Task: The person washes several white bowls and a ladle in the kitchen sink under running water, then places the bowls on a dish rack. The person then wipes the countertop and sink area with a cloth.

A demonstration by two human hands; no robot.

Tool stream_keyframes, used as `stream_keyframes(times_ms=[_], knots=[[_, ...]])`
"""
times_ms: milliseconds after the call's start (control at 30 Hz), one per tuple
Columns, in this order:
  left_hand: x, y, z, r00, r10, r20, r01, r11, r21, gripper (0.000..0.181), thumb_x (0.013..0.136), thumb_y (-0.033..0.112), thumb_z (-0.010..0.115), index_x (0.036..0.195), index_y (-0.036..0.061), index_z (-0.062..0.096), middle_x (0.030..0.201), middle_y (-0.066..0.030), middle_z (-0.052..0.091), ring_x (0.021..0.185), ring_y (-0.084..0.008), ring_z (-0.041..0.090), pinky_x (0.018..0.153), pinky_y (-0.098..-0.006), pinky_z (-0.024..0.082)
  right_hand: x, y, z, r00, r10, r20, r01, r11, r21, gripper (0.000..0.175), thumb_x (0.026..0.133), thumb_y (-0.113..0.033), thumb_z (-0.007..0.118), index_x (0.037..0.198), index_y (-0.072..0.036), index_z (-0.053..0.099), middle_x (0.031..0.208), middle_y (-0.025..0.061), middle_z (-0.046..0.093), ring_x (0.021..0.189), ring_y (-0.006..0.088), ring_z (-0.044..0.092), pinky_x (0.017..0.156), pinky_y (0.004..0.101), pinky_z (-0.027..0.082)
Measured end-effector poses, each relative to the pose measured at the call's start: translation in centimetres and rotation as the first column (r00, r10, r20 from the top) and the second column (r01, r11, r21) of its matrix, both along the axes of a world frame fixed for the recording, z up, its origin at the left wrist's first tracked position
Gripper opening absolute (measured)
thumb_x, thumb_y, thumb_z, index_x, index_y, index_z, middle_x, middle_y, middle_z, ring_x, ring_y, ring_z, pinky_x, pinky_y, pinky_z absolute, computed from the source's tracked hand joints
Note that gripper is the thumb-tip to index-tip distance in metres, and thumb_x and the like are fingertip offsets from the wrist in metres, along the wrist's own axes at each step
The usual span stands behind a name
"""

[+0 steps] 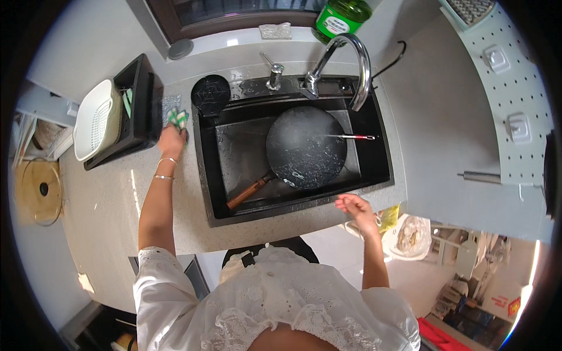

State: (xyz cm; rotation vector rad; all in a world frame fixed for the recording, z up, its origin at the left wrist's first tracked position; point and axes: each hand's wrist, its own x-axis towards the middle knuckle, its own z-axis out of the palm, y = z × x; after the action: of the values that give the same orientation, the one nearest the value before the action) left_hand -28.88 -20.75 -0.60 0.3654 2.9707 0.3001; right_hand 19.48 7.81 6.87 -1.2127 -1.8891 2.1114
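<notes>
My left hand [172, 141] grips a green-and-white checked cloth [178, 118] on the counter, left of the sink. Over the sink's front right edge, my right hand [356, 209] hangs with loosely bent fingers and nothing in it. A black wok [307, 147] rests in the black sink [246, 127], seemingly bottom up, with wet, whitish streaks on its surface. Its wooden handle [250, 193] points to the sink's front left corner. At the wok's right side shows a thin bright metal piece with a red glint [360, 137].
A chrome faucet [364, 61] arches over the sink's back right, beside a soap dispenser pump [275, 74]. A round black spiderweb-patterned piece [210, 94] covers the back left corner. A white colander [97, 120] leans in a black rack [136, 109]. A green bottle [340, 22] stands on the sill.
</notes>
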Motion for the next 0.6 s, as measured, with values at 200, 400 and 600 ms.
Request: stream_keyframes(times_ms=[200, 400, 600], knots=[[5.2, -0.4, 2.1, 0.943, -0.272, 0.190, 0.115, 0.805, 0.582, 0.027, 0.075, 0.009, 0.065, 0.098, 0.0036, 0.053, 0.084, -0.0081, 0.061, 0.075, -0.0176, 0.058, 0.067, -0.0302, 0.046, -5.7, -7.2, -0.6, 0.966, 0.179, -0.189, -0.201, 0.974, -0.108, 0.021, 0.092, -0.009, 0.056, 0.110, 0.001, 0.059, 0.099, 0.0076, 0.065, 0.093, 0.0147, 0.062, 0.086, 0.0273, 0.048], [16.3, 5.2, 6.2, 0.719, -0.646, 0.258, 0.227, 0.568, 0.791, 0.025, 0.079, 0.002, 0.064, 0.099, 0.0038, 0.049, 0.089, -0.0026, 0.055, 0.079, -0.0078, 0.051, 0.068, -0.0238, 0.045, -14.6, -7.4, -1.3, 0.964, 0.091, -0.249, -0.136, 0.976, -0.169, 0.055, 0.088, -0.011, 0.062, 0.136, -0.010, 0.036, 0.122, 0.0116, 0.049, 0.094, 0.0173, 0.060, 0.080, 0.0313, 0.052], [21.9, 12.8, 4.7, 0.457, -0.720, 0.521, -0.566, 0.216, 0.795, 0.029, 0.088, -0.002, 0.054, 0.115, 0.0047, 0.045, 0.105, -0.0080, 0.056, 0.099, -0.0205, 0.058, 0.088, -0.0355, 0.053, -13.0, 2.0, -5.0, 0.967, 0.026, -0.253, -0.086, 0.970, -0.229, 0.022, 0.088, -0.007, 0.060, 0.108, -0.002, 0.057, 0.095, 0.0035, 0.060, 0.089, 0.0123, 0.058, 0.079, 0.0253, 0.050]])
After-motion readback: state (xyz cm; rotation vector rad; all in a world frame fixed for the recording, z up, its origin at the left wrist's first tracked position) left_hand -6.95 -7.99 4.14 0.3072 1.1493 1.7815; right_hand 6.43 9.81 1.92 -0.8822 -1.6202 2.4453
